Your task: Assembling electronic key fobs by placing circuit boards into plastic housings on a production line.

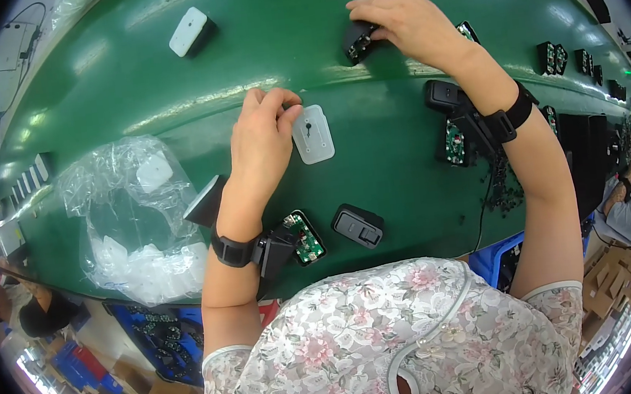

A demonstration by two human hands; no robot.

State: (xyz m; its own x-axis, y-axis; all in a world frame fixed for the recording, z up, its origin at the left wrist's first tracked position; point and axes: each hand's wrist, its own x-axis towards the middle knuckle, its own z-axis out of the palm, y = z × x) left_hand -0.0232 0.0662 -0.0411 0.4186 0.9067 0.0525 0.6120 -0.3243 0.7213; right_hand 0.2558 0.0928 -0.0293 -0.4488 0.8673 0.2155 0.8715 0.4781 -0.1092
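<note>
My left hand (pixel 261 137) is closed with bent fingers, its thumb and fingertips at the upper left edge of a flat white plastic cover (pixel 315 145) with rounded corners and a dark keyhole-shaped mark. Farther off to the right, my right hand (pixel 409 24) grips a black plastic housing (pixel 357 41), tilted, with some circuit parts showing on its near side. Below my left wrist lie an open black housing with a green circuit board (pixel 306 238) and a closed black device (pixel 358 225). Next to that forearm stands a black housing with a pale face (pixel 204 201).
A clear plastic bag (pixel 134 224) of white covers lies left on the green table (pixel 378 136). A white-faced black unit (pixel 191 33) sits at the far side. Right are another circuit board (pixel 454 142), small black pieces (pixel 503 189) and several black housings (pixel 552 58). Other people sit at both sides.
</note>
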